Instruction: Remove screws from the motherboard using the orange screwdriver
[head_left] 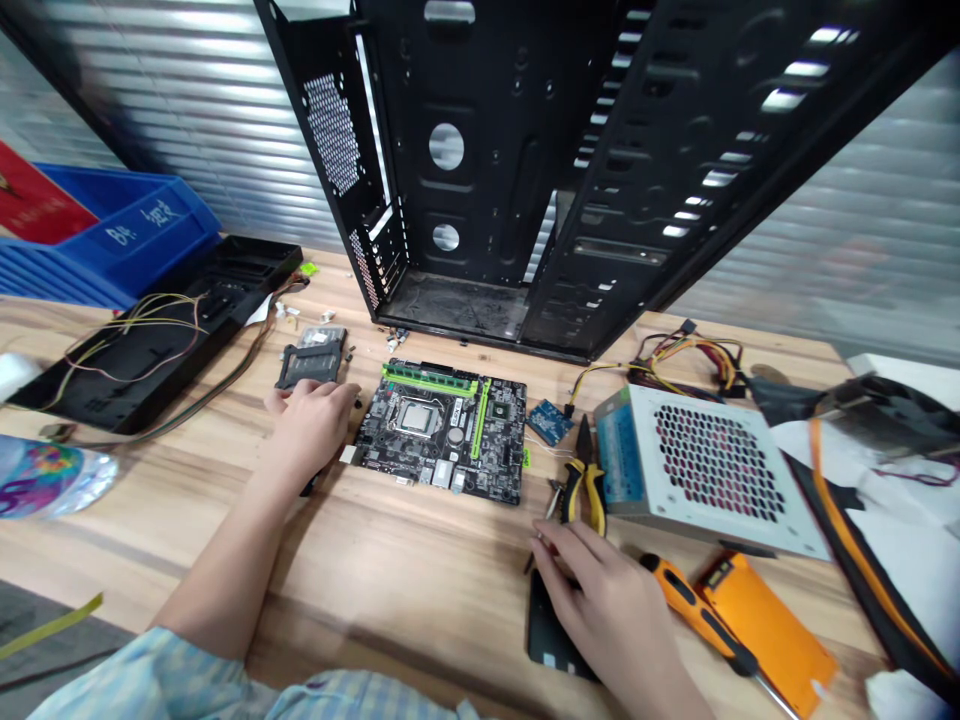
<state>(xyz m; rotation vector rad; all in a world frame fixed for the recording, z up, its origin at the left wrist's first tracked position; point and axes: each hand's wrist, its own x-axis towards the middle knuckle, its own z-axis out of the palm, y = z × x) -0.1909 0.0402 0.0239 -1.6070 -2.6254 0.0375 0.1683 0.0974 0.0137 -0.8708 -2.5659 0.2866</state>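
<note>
Motherboard [440, 430] lies just beside your half-closed left hand [311, 428], its grip unclear; your open right hand [604, 600] rests on a black flat device [551, 635], near yellow-handled pliers [583, 490].

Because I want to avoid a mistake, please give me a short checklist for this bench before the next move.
Memory module seated in the motherboard: ok.
Processor socket lever latched: cannot tell.
Motherboard mounted in the black computer case: not ok, it lies on the wooden bench.
Power cables connected to the motherboard: not ok, they lie apart behind the power supply.
Left hand off the board: cannot tell, it is right at the edge.
Pliers and screwdriver near the right hand: ok.
</note>
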